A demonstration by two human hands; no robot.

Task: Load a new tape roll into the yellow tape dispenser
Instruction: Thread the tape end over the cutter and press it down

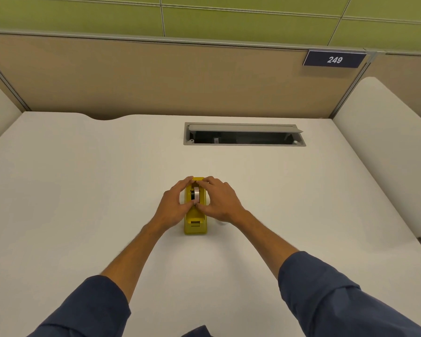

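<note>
Office cubicle, I'm at a white desk (83,178) w/ tan partition panels (156,76), green wall panels (229,23) above, desk no. plate "249" (334,59), and a built-in cable hatch (244,133), lid open.

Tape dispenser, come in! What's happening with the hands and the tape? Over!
Both hands, left and right, grip tape roll. Roll sits in yellow dispenser. Nothing blocking.
</note>
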